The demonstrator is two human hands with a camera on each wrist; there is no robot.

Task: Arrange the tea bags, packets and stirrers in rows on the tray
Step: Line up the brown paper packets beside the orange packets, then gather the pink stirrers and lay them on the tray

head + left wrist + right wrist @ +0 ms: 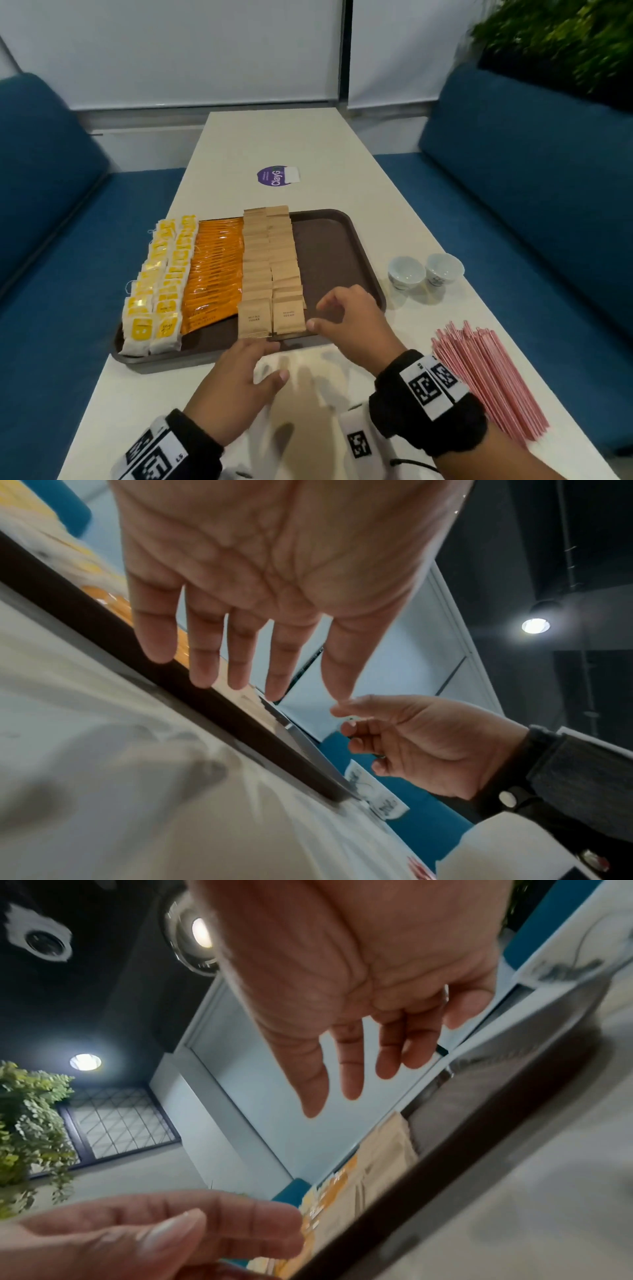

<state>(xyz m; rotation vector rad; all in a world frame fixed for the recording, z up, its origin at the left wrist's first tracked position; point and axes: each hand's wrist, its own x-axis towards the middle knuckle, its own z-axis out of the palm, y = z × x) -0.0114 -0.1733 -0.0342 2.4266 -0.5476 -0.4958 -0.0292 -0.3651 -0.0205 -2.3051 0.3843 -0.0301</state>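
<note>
Both hands were empty; the left hand [236, 383] lay flat, and the right hand [352, 325] was loosely curled. They hovered, it seemed, at the tray [337, 240] edge by the packets [272, 270]; stirrers [489, 377] lay apart.

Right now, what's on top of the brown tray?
On the tray: yellow tea bags, orange packets, tan sugar packets. Its right part is bare. Whatever lies beneath the rows is covered.

Brown tray [337, 253], yellow tea bags [156, 284], orange packets [214, 270], pink stirrers [486, 373]
</note>
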